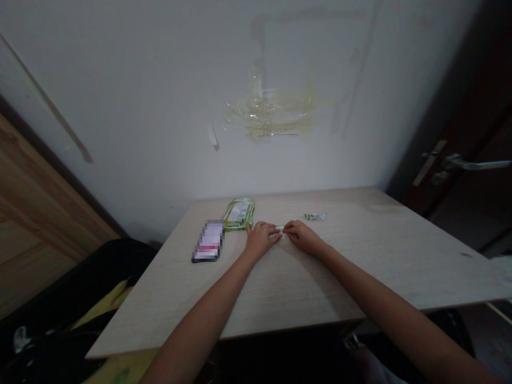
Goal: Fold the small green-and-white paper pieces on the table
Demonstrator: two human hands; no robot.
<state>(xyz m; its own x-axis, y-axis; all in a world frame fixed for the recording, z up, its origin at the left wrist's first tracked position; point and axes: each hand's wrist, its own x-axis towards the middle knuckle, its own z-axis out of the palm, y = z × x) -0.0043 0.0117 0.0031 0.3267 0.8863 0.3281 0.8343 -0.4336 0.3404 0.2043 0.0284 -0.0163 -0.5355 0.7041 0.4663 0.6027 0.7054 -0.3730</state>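
Left hand and right hand meet tip to tip mid-table; both look closed in a pinch on a small white piece, one from each side; fingers cover most of it, so can't tell its exact shape or what it is.

Two-handed hold makes sense to me: piece is tiny and looks light, so one hand likely steadies while the other works it; both wrists sit low over the table, probably for support and fine control.

Green pack lies flat, just beyond and left of the left hand; one finger of that hand points at its near corner, touching or not I can't tell; spot looks handy, within easy reach yet out of the work area.

Phone lies left of the left hand, screen up, near the pack; angle suggests it's set for viewing without being held; screen content is blurred out.

Small wrapper lies just beyond the right hand, a little to its right; looks parked there, off the fingers' path; bare tabletop between both forearms leaves them elbow room.
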